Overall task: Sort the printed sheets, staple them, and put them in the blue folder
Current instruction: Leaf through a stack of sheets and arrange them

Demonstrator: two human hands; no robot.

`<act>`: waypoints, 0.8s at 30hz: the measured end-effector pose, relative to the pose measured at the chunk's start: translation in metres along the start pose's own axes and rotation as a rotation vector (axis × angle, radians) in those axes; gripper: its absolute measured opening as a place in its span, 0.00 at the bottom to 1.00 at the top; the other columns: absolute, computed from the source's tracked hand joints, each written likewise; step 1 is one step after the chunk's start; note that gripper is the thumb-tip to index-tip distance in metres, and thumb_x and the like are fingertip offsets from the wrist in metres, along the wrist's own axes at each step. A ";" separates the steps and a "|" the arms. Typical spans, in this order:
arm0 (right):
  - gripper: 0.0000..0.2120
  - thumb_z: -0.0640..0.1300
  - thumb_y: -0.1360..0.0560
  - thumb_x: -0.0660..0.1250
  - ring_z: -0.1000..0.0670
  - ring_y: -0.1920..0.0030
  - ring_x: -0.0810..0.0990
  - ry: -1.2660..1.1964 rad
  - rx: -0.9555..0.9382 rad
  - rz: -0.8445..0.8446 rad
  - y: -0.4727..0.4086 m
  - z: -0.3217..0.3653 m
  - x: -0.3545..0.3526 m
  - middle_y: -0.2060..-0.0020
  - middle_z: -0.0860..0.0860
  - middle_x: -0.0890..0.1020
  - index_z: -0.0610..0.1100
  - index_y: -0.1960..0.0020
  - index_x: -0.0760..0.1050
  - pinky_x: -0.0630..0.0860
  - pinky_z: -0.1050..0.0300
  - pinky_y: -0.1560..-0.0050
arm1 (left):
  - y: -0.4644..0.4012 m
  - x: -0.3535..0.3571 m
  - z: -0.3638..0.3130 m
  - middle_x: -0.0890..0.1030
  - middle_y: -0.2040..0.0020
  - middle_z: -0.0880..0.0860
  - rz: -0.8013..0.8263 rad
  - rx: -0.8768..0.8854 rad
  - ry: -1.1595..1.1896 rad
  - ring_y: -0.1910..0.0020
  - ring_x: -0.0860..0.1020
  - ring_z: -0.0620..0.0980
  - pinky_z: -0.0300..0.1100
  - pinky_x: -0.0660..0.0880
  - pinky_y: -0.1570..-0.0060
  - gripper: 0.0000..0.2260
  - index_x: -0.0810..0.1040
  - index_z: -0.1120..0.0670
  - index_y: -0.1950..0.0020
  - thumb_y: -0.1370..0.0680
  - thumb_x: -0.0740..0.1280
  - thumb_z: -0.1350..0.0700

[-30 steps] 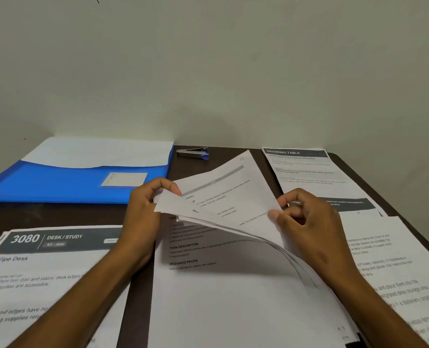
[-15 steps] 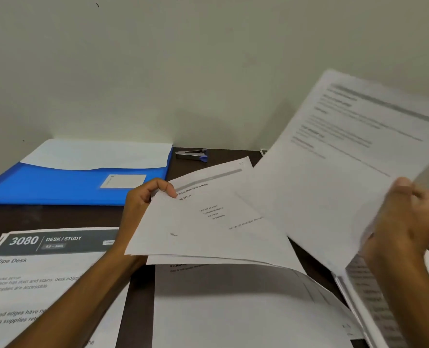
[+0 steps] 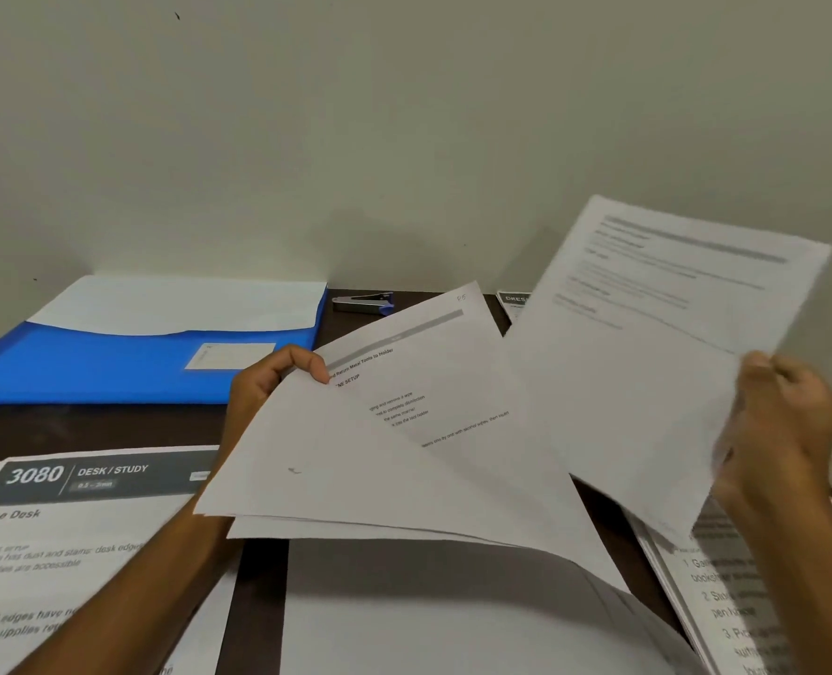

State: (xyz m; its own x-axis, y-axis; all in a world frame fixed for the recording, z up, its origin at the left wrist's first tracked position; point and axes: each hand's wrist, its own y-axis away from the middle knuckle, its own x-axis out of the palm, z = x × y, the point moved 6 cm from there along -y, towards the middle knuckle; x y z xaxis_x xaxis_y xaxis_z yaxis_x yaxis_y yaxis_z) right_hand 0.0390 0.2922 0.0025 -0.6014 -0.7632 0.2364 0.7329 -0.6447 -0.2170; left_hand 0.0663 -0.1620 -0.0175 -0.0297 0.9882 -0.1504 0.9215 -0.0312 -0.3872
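Note:
My left hand (image 3: 263, 387) grips the upper left corner of a fanned stack of printed sheets (image 3: 404, 445), lifted above the table's middle. My right hand (image 3: 779, 421) pinches a single printed sheet (image 3: 648, 353) by its lower right edge and holds it up to the right, blurred by motion. The blue folder (image 3: 112, 367) lies at the back left with white paper sticking out of its top. A small stapler (image 3: 363, 303) with a blue end sits by the wall, behind the lifted stack.
A "3080 Desk / Study" sheet pile (image 3: 63, 538) lies at the front left. More printed sheets (image 3: 726, 591) lie at the front right under my right arm, and another sheet (image 3: 514, 300) peeks out at the back. The dark table (image 3: 258, 601) shows between piles.
My right hand pulled one sheet off the stack and swung it up to the right; since half a second ago it has dropped slightly lower. My left hand keeps hold of the stack.

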 end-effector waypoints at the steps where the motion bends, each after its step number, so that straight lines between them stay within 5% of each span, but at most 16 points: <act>1: 0.06 0.44 0.18 0.66 0.53 0.61 0.75 0.056 0.031 0.052 0.011 0.002 0.018 0.61 0.51 0.77 0.48 0.54 0.77 0.76 0.49 0.50 | 0.000 0.000 0.003 0.82 0.47 0.57 0.000 -0.006 0.014 0.58 0.84 0.53 0.36 0.83 0.59 0.24 0.83 0.36 0.53 0.43 0.79 0.26; 4: 0.05 0.44 0.16 0.65 0.47 0.54 0.85 0.120 0.100 0.353 0.038 -0.006 0.051 0.55 0.47 0.86 0.44 0.47 0.79 0.81 0.50 0.47 | -0.001 -0.002 0.012 0.82 0.47 0.57 -0.110 -0.071 -0.005 0.59 0.84 0.53 0.37 0.83 0.61 0.24 0.82 0.49 0.50 0.37 0.82 0.37; 7: 0.07 0.46 0.15 0.64 0.55 0.57 0.87 0.270 0.058 0.539 0.057 -0.007 0.067 0.58 0.55 0.88 0.45 0.46 0.80 0.81 0.62 0.59 | 0.005 -0.004 0.030 0.84 0.52 0.58 -0.263 -0.212 0.010 0.60 0.85 0.58 0.50 0.86 0.62 0.08 0.79 0.57 0.52 0.23 0.76 0.57; 9: 0.08 0.46 0.15 0.63 0.54 0.56 0.88 0.318 0.038 0.647 0.071 -0.010 0.077 0.56 0.54 0.88 0.44 0.44 0.80 0.79 0.68 0.61 | 0.005 -0.001 0.029 0.86 0.58 0.49 -0.318 -0.235 0.057 0.63 0.85 0.51 0.39 0.82 0.69 0.05 0.79 0.56 0.54 0.18 0.69 0.63; 18: 0.13 0.47 0.14 0.60 0.54 0.41 0.84 0.347 -0.104 0.805 0.102 -0.012 0.092 0.44 0.54 0.87 0.46 0.39 0.82 0.79 0.55 0.41 | 0.004 0.006 0.021 0.84 0.61 0.44 -0.299 -0.185 0.114 0.65 0.85 0.46 0.33 0.77 0.72 0.08 0.79 0.56 0.54 0.17 0.66 0.65; 22: 0.15 0.45 0.12 0.58 0.45 0.52 0.83 0.364 -0.138 0.872 0.114 -0.016 0.098 0.53 0.44 0.85 0.39 0.48 0.80 0.78 0.48 0.50 | 0.000 0.001 0.027 0.85 0.58 0.47 -0.262 -0.179 0.102 0.62 0.86 0.47 0.35 0.80 0.70 0.09 0.79 0.56 0.54 0.18 0.67 0.68; 24: 0.16 0.50 0.13 0.57 0.45 0.53 0.83 0.365 -0.120 0.906 0.123 -0.016 0.102 0.55 0.47 0.85 0.43 0.49 0.80 0.79 0.46 0.51 | -0.003 -0.003 0.026 0.85 0.58 0.43 -0.201 -0.131 0.025 0.60 0.86 0.45 0.34 0.81 0.67 0.09 0.79 0.56 0.53 0.21 0.69 0.70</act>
State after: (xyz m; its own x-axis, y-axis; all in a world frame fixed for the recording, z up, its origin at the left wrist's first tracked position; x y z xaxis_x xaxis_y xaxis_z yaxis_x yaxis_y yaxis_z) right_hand 0.0631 0.1343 -0.0157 0.0962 -0.9240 -0.3701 0.9401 0.2066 -0.2713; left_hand 0.0538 -0.1691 -0.0401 -0.2092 0.9761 -0.0588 0.9406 0.1844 -0.2852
